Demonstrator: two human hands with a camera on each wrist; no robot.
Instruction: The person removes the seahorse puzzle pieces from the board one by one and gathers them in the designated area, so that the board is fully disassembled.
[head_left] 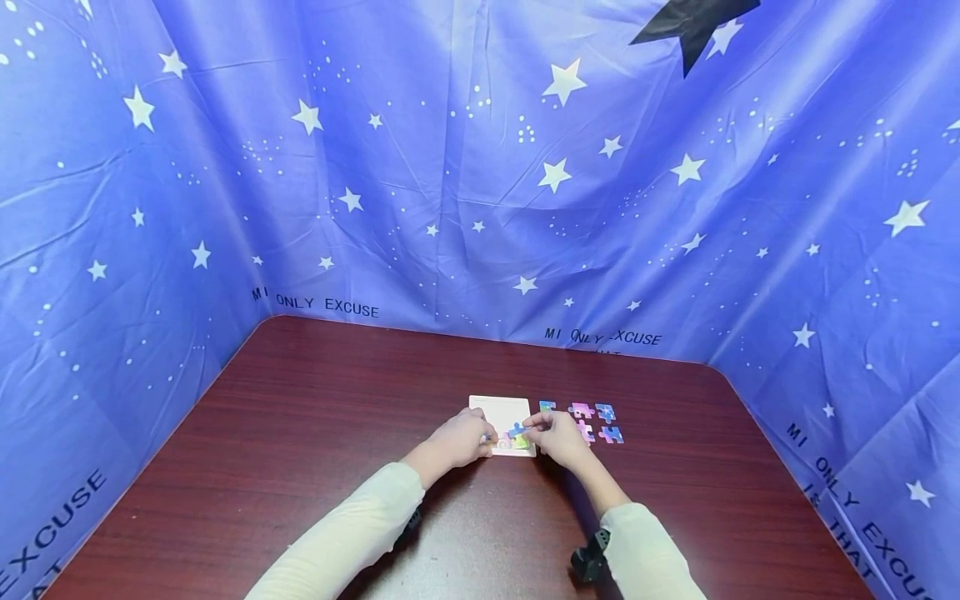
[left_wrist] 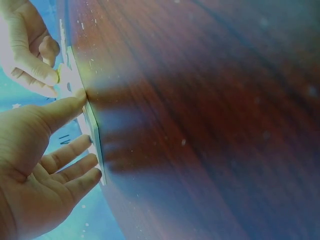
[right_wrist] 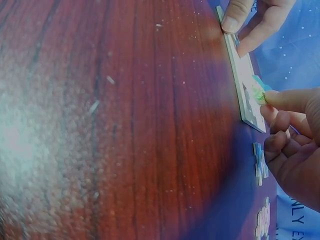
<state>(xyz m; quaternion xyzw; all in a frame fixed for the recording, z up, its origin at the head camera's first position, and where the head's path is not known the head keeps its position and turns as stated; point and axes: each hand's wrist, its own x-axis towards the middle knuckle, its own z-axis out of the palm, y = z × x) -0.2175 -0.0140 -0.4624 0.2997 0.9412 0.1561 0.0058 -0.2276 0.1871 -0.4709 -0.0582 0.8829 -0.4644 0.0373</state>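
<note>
A white puzzle tray [head_left: 501,402] lies on the table with a few jigsaw pieces [head_left: 505,442] along its near side. My left hand [head_left: 461,438] rests at the tray's left near corner; its thumb [left_wrist: 70,107] presses the near rim and the other fingers extend fairly straight along the side. Over the tray's right near part, my right hand [head_left: 558,437] pinches a blue jigsaw piece [head_left: 516,430] between thumb and fingertips. In the right wrist view that piece [right_wrist: 258,90] shows green and blue, tilted up from the tray. Fingers partly hide the tray's contents.
Several loose pink and blue jigsaw pieces [head_left: 606,412] lie right of the tray, some partly behind the right hand. The dark red wooden table [head_left: 315,400] stretches out on both sides. A blue star-printed curtain [head_left: 450,167] surrounds its back and sides.
</note>
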